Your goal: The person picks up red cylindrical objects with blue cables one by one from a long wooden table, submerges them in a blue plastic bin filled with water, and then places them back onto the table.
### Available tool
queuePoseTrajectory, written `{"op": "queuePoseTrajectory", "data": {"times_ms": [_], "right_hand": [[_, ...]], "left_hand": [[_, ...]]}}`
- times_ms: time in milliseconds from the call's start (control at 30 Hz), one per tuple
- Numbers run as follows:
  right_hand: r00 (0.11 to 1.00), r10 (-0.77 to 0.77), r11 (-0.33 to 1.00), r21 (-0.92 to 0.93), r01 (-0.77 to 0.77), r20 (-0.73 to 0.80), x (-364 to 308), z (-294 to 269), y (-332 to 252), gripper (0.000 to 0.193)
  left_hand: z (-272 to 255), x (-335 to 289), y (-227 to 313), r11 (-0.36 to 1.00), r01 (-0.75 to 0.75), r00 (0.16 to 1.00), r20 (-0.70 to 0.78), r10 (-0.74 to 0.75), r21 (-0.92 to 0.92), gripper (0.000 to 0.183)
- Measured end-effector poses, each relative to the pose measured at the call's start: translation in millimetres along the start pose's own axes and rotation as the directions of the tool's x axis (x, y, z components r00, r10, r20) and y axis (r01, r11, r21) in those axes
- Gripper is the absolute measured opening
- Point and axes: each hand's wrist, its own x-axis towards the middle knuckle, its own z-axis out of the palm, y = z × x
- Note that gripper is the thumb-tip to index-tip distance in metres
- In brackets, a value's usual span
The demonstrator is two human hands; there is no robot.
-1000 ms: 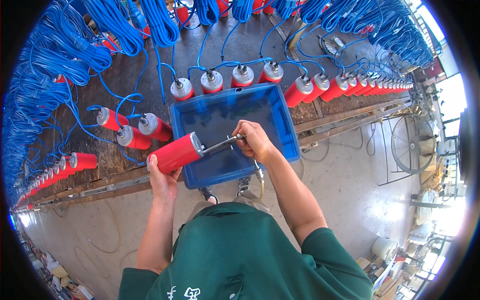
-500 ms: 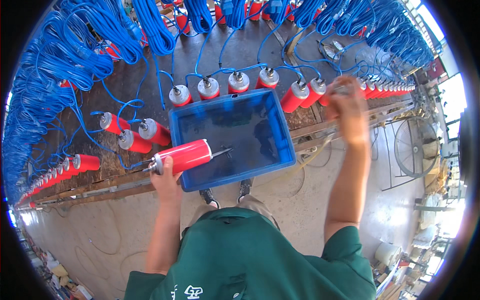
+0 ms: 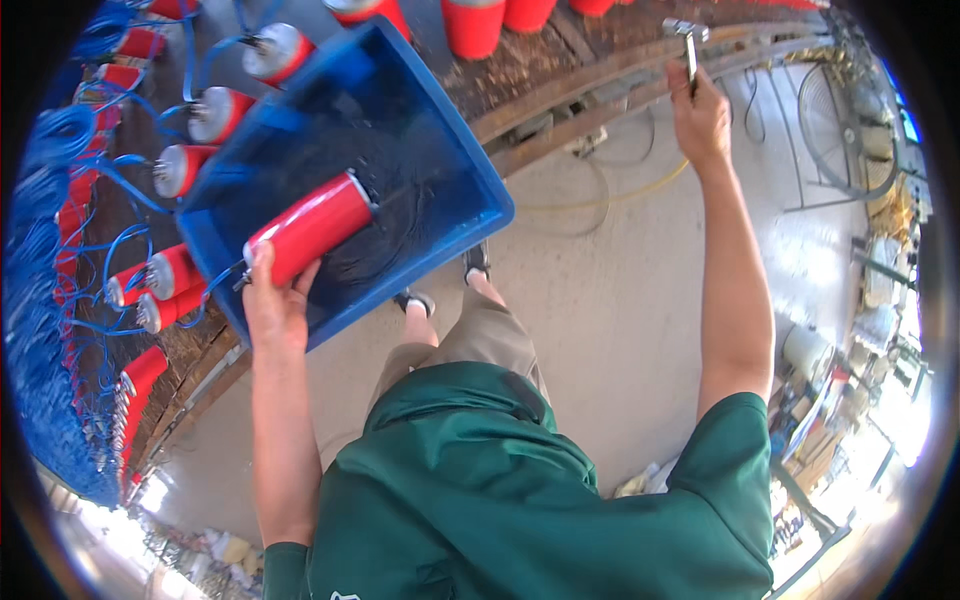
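Observation:
My left hand (image 3: 277, 310) is wrapped round the near end of a red cylinder (image 3: 312, 228), which lies tilted over the blue plastic bin (image 3: 487, 180). A metal fitting and a blue cable show at the cylinder's held end. Its other end points up and right, with something small and dark beside it that I cannot make out. Raised to the right of the bin, my right hand (image 3: 703, 118) is closed on the handle of a small metal hammer (image 3: 688, 32), head up and apart from the cylinder. The bin's bottom looks dark and wet.
More red cylinders (image 3: 217, 115) with silver caps and blue cables stand left of and behind the bin on the worn dark table (image 3: 540, 65). Bundled blue cable (image 3: 60, 300) crowds the far left. A round floor fan (image 3: 850, 130) stands at the right; a yellow hose (image 3: 640, 190) lies on the floor.
The view has swung, so the bin and table appear tilted and nearer. The right hand has moved away from the cylinder row, and the hammer now shows plainly. The left hand still holds the cylinder.

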Motion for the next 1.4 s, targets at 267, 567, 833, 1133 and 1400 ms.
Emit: {"op": "queuePoseTrajectory", "data": {"times_ms": [267, 567, 833, 1133, 1400], "right_hand": [[0.996, 0.076, 0.994, 0.077, -0.072, -0.051, -34, 21, 61, 0.051], [0.905, 0.397, 0.918, -0.047, -0.394, 0.151, 11, -11, 65, 0.042], [0.802, 0.391, 0.786, 0.291, -0.546, 0.452, 14, 8, 49, 0.042], [0.955, 0.098, 0.99, 0.074, -0.124, 0.281, 0, 59, 36, 0.038], [0.957, -0.172, 0.932, -0.275, 0.235, 0.235, 33, 119, 30, 0.039]], "left_hand": [[-4, 21, -7, 0.935, 0.353, 0.92, -0.186, -0.344, 0.018, 0.075], [-27, 19, 8, 0.896, 0.402, 0.904, -0.237, -0.356, 0.188, 0.061], [-45, -8, 31, 0.814, 0.314, 0.949, -0.16, -0.27, 0.489, 0.059], [-29, -45, 29, 0.781, 0.152, 0.988, -0.08, -0.13, 0.606, 0.063], [-41, -37, 18, 0.535, -0.355, 0.935, 0.279, 0.221, 0.767, 0.05]]}}
